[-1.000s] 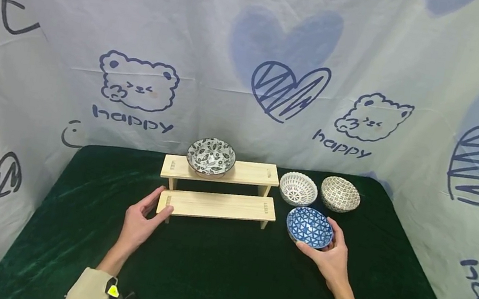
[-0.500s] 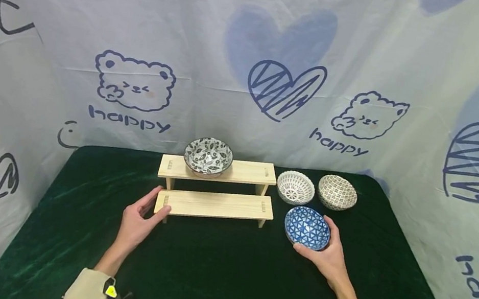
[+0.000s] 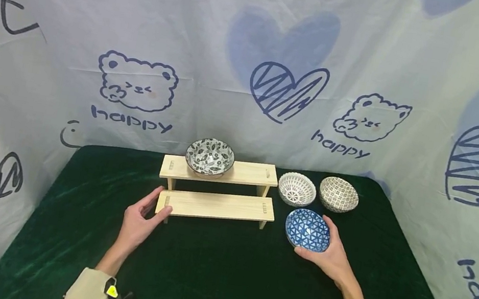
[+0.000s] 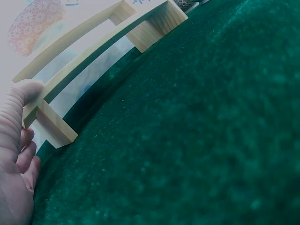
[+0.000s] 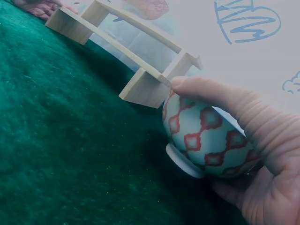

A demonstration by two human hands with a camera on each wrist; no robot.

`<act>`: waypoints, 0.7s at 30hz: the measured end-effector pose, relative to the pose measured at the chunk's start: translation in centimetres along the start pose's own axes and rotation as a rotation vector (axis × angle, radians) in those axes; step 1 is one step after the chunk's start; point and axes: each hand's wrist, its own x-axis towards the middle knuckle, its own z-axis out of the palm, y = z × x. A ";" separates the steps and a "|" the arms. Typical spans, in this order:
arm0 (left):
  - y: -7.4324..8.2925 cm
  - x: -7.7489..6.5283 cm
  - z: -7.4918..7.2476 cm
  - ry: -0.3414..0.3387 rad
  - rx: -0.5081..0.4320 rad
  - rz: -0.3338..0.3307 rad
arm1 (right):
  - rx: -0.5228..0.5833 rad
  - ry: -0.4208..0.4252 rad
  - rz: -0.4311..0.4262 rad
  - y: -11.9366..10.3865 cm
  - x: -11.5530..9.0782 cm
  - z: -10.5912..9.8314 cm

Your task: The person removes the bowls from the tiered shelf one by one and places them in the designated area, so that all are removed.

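My right hand [image 3: 331,256] holds a small bowl [image 3: 308,230] by its rim, thumb at the near side, fingers round the far right. Inside, the bowl is blue with white triangles; in the right wrist view its outside [image 5: 206,136] shows a diamond pattern and it leans, its foot ring close to the cloth. Whether it touches the cloth I cannot tell. My left hand [image 3: 139,222] grips the left end of a two-step wooden stand [image 3: 217,205], thumb on top of the lower board. A black-and-white leaf-patterned bowl [image 3: 210,156] stands on the upper board's left part.
Right of the stand are a white bowl [image 3: 297,189] with a scalloped rim and a beige checked bowl [image 3: 339,194], side by side behind the blue one. Dark green cloth [image 3: 220,276] covers the table. A white printed curtain [image 3: 219,38] hangs behind and at the sides.
The blue bowl and my right hand have shifted very slightly toward me, away from the white bowl. My left hand keeps its grip on the stand. The whole view sways a little.
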 end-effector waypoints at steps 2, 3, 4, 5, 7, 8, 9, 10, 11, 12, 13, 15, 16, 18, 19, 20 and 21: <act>-0.8 0.2 0.0 0.003 0.003 0.006 | -0.012 -0.005 -0.002 -0.1 0.0 -0.1; -1.0 0.3 0.0 0.004 0.002 0.012 | -0.020 -0.004 -0.007 -0.2 -0.1 -0.1; -1.2 0.4 0.1 0.005 0.001 0.019 | -0.020 0.002 -0.017 -0.3 -0.1 -0.2; -1.3 0.4 0.1 0.006 -0.002 0.026 | -0.017 0.010 -0.029 -0.4 -0.2 -0.3; -1.3 0.5 0.1 0.002 -0.001 0.043 | -0.013 0.040 -0.068 -0.5 -0.2 -0.4; -1.3 0.6 0.1 -0.001 0.000 0.051 | -0.008 0.059 -0.091 -0.6 -0.2 -0.5; -1.3 0.6 0.1 -0.004 0.001 0.057 | -0.004 0.079 -0.116 -0.8 -0.2 -0.5; -1.3 0.7 0.1 -0.007 0.004 0.061 | 0.001 0.098 -0.140 -0.9 -0.2 -0.6; -1.2 0.7 0.1 -0.008 0.007 0.063 | -0.001 0.117 -0.165 -1.1 -0.2 -0.7; -1.2 0.7 0.1 -0.009 0.007 0.063 | 0.000 0.137 -0.191 -1.4 -0.1 -0.7; -1.2 0.7 0.1 -0.010 0.007 0.062 | 0.001 0.156 -0.214 -1.7 -0.1 -0.8; -1.3 0.6 0.1 -0.012 0.005 0.058 | 0.013 0.185 -0.250 -2.5 0.0 -0.9; -1.3 0.6 0.1 -0.012 0.006 0.057 | 0.023 0.193 -0.265 -3.0 0.0 -0.9; -1.3 0.5 0.0 -0.011 0.005 0.054 | 0.052 0.195 -0.299 -4.1 0.0 -0.9; -1.3 0.4 0.0 -0.010 0.006 0.054 | 0.064 0.186 -0.314 -4.6 0.0 -0.8; -1.3 0.4 -0.1 -0.009 0.006 0.053 | 0.075 0.172 -0.329 -5.1 0.1 -0.7; -1.4 0.4 -0.1 -0.006 0.007 0.050 | 0.085 0.156 -0.344 -5.7 0.2 -0.5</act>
